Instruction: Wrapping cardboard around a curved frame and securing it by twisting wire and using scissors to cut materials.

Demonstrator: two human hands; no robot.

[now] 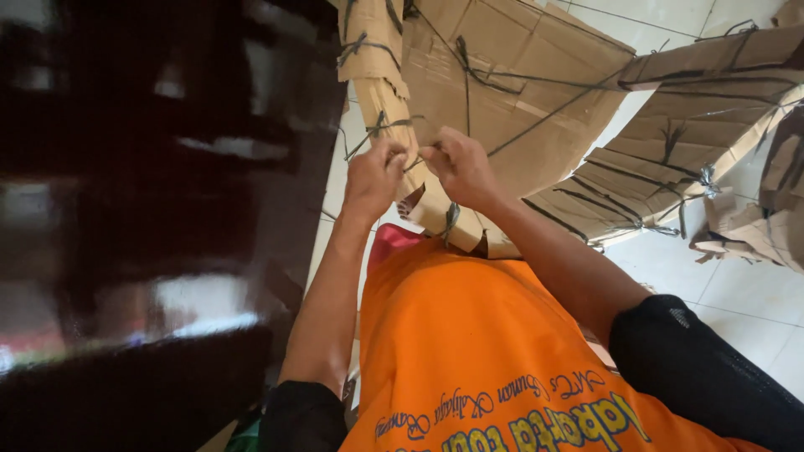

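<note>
A curved strip of brown cardboard [381, 92] runs from the top down toward my chest, bound at intervals with dark cord. My left hand [374, 174] and my right hand [459, 167] meet at its edge, fingers pinched on a dark cord tie [416, 159] between them. A broad cardboard sheet [502, 75] crossed by cords lies just behind my hands. More stacked, tied cardboard pieces [670, 151] fan out to the right. My orange shirt [477, 351] fills the lower middle.
A dark glossy cabinet or door [142, 209] stands close on the left. White floor tiles [737, 293] show at the right, with crumpled cardboard scraps [754, 230] lying on them. A red object [389, 238] peeks out beneath my hands.
</note>
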